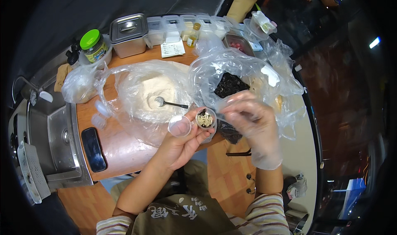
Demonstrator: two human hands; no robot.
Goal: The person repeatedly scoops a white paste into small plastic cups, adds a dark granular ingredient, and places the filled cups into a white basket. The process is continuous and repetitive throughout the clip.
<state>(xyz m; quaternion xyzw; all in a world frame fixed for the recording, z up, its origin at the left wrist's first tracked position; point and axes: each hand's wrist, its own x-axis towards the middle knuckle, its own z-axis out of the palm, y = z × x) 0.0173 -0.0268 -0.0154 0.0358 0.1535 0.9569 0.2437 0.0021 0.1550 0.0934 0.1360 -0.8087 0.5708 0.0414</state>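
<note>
My bare left hand holds a small clear plastic cup whose round lid hangs open on the left. Pale flakes and some dark shreds lie inside the cup. Just right of it hovers my right hand, in a clear plastic glove; motion blurs its fingers, so I cannot tell whether they grip anything. Beyond that hand, an open clear bag contains black shredded stuff. Left of that bag, a dark-handled measuring spoon rests in white powder in another clear bag.
A phone lies on the wooden table, beside a steel sink. At the back stand a green-lidded jar, a lidded steel container, several clear boxes and a small bottle.
</note>
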